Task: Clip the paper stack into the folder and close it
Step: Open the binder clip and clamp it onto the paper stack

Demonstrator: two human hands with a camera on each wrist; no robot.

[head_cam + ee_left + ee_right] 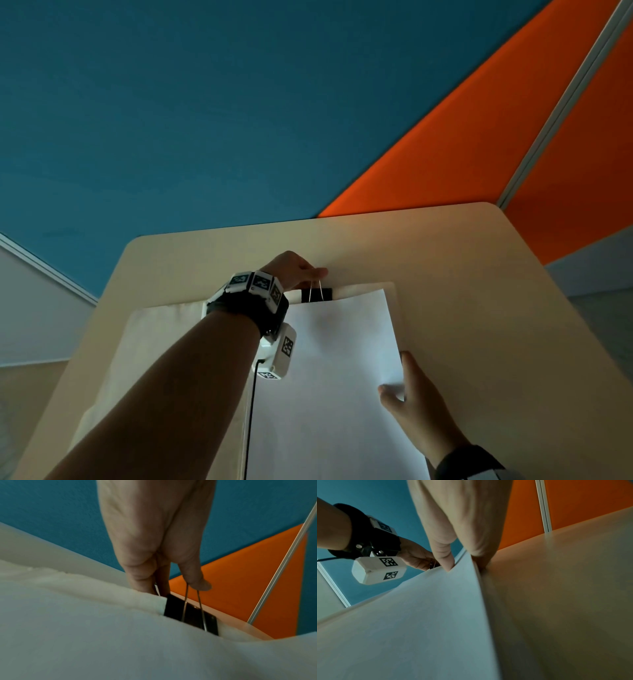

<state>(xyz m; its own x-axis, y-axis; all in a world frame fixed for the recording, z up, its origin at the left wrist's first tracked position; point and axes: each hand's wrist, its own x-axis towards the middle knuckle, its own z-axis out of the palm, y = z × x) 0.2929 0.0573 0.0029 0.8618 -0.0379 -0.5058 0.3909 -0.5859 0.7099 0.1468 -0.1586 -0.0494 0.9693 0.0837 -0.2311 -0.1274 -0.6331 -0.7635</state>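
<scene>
At the far edge of the open cream card folder [394, 291], the left hand [296, 270] pinches the black binder clip's [317, 295] wire handles to spread it, while the right hand [416, 394] grips the white paper stack's [329, 377] right edge, steadying it.

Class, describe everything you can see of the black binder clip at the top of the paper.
The binder clip has a glossy black body and two thin silvery wire handles. It sits at the far edge of the folder, above the top of the paper stack. Its handles stand raised and the left hand pinches them at their tips. Whether it bites the sheets cannot be told.
</scene>
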